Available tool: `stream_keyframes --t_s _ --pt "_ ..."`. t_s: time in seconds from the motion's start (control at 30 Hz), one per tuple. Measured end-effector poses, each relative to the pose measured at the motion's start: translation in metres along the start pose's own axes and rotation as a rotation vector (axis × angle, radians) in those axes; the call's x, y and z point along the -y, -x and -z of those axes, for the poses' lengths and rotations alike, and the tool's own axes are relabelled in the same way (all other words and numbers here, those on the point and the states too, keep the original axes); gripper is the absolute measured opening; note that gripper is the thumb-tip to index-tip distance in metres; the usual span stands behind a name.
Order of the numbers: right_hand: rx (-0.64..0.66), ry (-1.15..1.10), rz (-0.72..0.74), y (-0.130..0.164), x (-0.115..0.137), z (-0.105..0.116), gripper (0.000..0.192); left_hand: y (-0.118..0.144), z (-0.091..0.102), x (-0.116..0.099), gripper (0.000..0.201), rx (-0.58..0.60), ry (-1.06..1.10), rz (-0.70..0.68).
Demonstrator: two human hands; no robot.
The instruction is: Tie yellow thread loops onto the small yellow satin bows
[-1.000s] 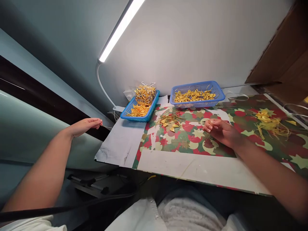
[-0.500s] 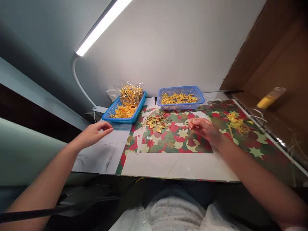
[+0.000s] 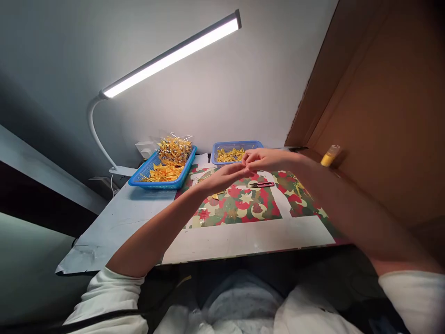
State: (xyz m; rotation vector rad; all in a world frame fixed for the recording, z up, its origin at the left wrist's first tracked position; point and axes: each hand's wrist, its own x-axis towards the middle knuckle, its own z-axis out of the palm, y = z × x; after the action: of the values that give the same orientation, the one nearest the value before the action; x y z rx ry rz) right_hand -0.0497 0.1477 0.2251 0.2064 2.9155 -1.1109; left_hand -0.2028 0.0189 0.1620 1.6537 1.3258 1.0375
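Note:
My left hand [image 3: 225, 178] and my right hand [image 3: 269, 160] meet at the fingertips above the patterned sheet. The fingers of both hands are closed together; anything between them is too small or hidden to make out. Beneath my right hand lies a pair of thread snips [image 3: 262, 184] with pink handles. A yellow folded piece [image 3: 215, 196] shows just below my left forearm and hand, which hide most of the thin-stemmed pile there. Behind my right hand stands a blue-violet basket [image 3: 217, 145] of small yellow pieces, partly covered by the hand.
At the left a blue basket [image 3: 156, 185] holds yellow stemmed pieces and a clear bag [image 3: 174, 149] of more. A lamp [image 3: 174, 54] arches overhead. Yellow scraps [image 3: 299, 188] lie to the right, near a clear tube with yellow contents [image 3: 328, 157] by the cardboard wall [image 3: 375, 106].
My hands have come together from wide apart, the left moving right and the right moving inward. The view has shifted, and the pink snips now show.

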Motion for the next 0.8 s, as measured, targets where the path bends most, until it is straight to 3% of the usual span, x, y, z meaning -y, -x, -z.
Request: stream_keyframes --t_s 0.13,0.23,0.37,0.53,0.67,0.8 --pt "0.155 0.106 -0.039 -0.004 0.022 0.017 0.025 -0.002 0.003 -0.006 0.048 0.046 0.186 -0.003" --pt "0.125 0.115 -0.056 -0.003 0.026 0.020 0.024 0.006 0.006 -0.010 0.043 0.027 0.263 0.032" --pt "-0.144 -0.101 0.049 0.002 0.010 0.001 0.025 0.014 0.006 -0.014 0.045 -0.104 0.329 0.019" --pt "-0.574 -0.757 0.209 -0.004 -0.016 -0.060 0.039 0.019 0.001 -0.014 0.050 -0.224 0.340 0.000" --pt "-0.727 -0.843 0.280 -0.019 -0.018 -0.098 0.033 0.021 -0.004 -0.010 0.052 -0.241 0.296 0.026" --pt "-0.835 -0.886 0.307 -0.033 -0.013 -0.109 0.034 0.022 -0.004 -0.009 0.052 -0.252 0.260 0.053"
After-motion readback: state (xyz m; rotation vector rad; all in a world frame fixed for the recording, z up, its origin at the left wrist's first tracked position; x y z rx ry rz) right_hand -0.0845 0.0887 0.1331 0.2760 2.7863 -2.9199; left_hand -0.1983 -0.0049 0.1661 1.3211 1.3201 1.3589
